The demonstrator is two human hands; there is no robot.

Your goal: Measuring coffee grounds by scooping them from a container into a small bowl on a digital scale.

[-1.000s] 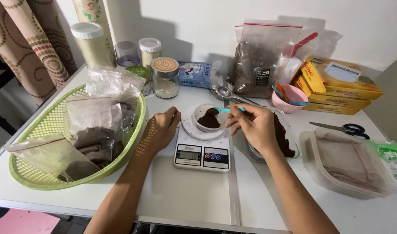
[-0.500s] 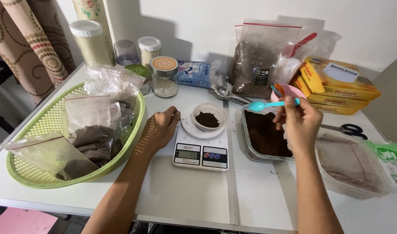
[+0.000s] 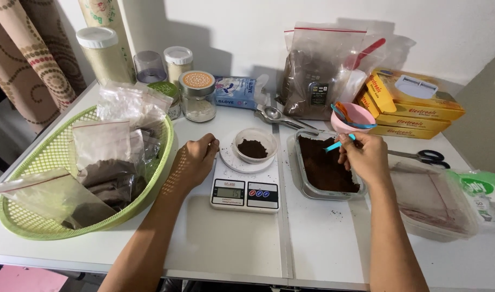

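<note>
Right now the right hand (image 3: pixel 366 157) pinches a small blue spoon (image 3: pixel 338 143) over the clear tub of dark brown powder (image 3: pixel 323 165), just right of the digital kitchen scale (image 3: pixel 245 189). The left hand (image 3: pixel 196 162), loosely curled, rests against the scale's left edge. Scoop shallow, level amounts so the small cup of powder (image 3: pixel 254 146) on the scale fills gradually.

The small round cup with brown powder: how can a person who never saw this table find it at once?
Find the white kitchen scale at the middle of the white table, just beside the left hand. The small round cup stands on the scale's round platform. Unlike the rectangular clear tub to its right, it is small, round and holds only a little powder.
</note>
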